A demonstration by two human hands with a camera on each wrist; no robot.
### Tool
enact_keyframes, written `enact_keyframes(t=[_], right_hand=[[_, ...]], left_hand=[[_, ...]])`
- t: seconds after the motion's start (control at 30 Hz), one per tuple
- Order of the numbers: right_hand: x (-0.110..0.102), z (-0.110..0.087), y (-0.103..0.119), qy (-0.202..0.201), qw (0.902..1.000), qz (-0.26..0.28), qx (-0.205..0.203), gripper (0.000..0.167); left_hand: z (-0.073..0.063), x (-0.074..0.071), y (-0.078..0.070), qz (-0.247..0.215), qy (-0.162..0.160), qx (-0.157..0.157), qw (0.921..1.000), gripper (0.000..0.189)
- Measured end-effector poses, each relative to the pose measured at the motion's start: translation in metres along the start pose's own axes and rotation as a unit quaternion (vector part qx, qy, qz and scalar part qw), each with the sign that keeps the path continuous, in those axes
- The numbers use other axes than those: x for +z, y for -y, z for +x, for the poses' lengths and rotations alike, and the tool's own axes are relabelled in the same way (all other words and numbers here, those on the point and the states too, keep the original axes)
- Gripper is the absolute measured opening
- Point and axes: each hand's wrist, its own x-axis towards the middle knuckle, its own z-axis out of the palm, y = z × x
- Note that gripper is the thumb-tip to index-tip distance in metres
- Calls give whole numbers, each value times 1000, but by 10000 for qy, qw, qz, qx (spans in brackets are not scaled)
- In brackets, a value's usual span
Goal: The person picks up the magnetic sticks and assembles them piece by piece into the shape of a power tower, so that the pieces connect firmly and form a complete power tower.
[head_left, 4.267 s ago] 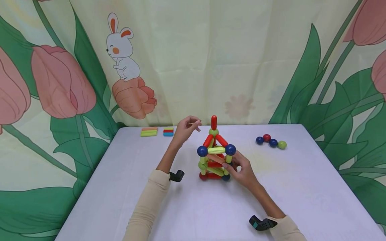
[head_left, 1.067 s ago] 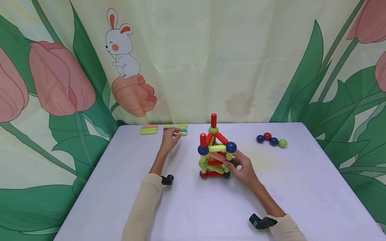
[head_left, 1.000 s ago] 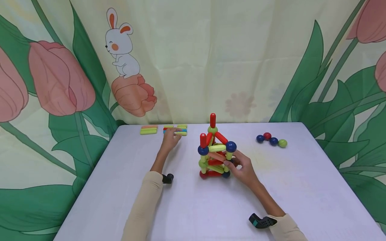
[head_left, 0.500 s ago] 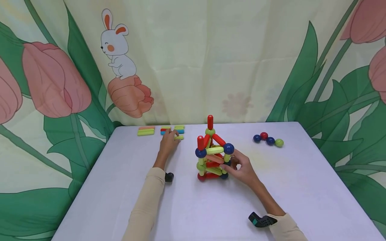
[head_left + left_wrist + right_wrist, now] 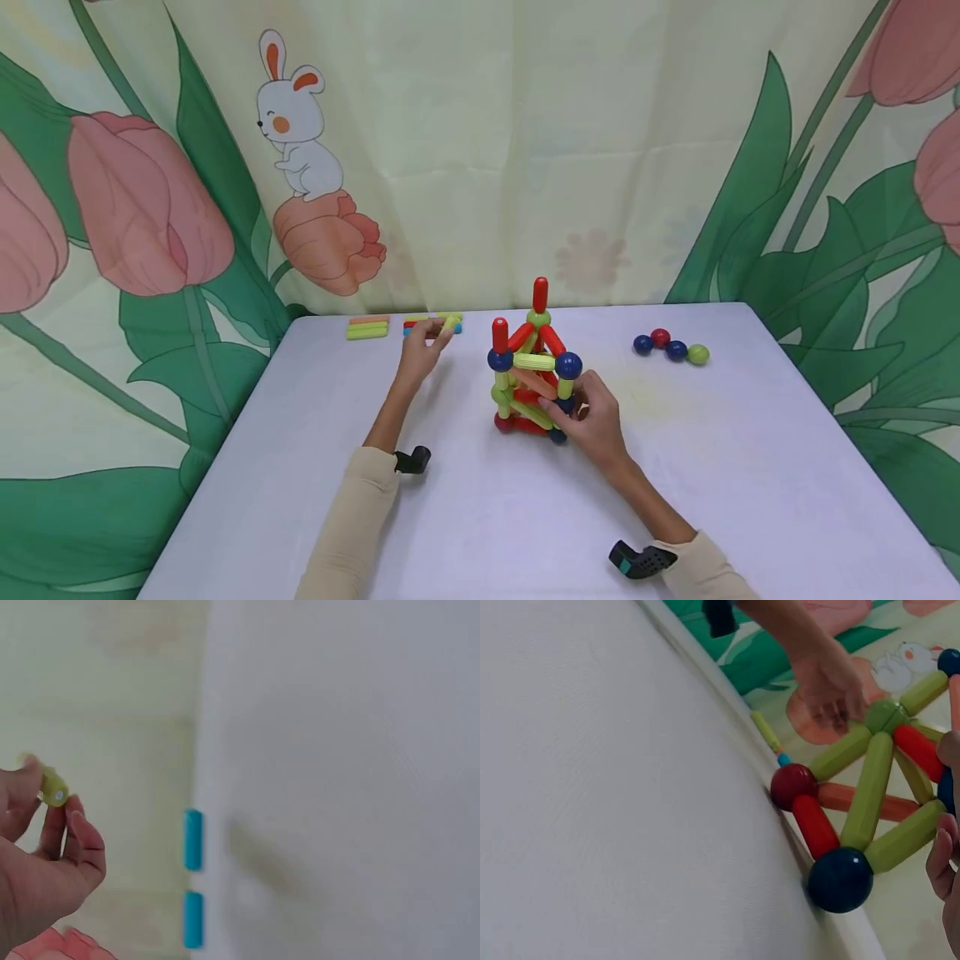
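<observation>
In the head view my left hand (image 5: 418, 357) pinches a short yellow-green magnetic rod (image 5: 451, 322) above the rod rows at the back of the table. The left wrist view shows that rod (image 5: 55, 787) between thumb and fingers, one end facing the camera. My right hand (image 5: 597, 423) holds the lower right side of a tower of magnetic rods and balls (image 5: 534, 362), by a dark blue ball (image 5: 566, 405). One red rod (image 5: 541, 294) tops the tower; another red rod (image 5: 500, 335) stands upright on its left blue ball. Some right fingers are hidden behind the tower.
Short red, blue and yellow-green rods (image 5: 417, 327) lie behind the left hand. Left of them are an orange rod and yellow-green rods (image 5: 367, 331). Several loose balls (image 5: 676, 351) sit at the back right of the white-covered table (image 5: 480, 517). A printed curtain hangs behind.
A red rod now stands on the tower's left blue ball. My left hand has moved left to the rod rows and lifted a yellow-green rod. The right hand keeps its hold; the tower has turned slightly.
</observation>
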Motion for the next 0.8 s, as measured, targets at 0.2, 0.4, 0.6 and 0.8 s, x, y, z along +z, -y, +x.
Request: enact_keyframes(t=[0.2,0.4,0.6,0.8], right_hand=[[11,-2,7,-321,9990,-284,157,39],[19,-3,11,-389,9984,-392,152,39],[20,-4,10,-427,9978,-425,-281,42],[19,-5,9,-205,9945,-321,-974,46]], left_hand=[[-29,-8,-64,-1460,-716,441,9857,34],[-74,-5,-124,-886,-230,2369,9672,29],[-89,16,-150,-686,606,2563,9622,31],[-92,36,-151,-513,881,2541,9618,31]])
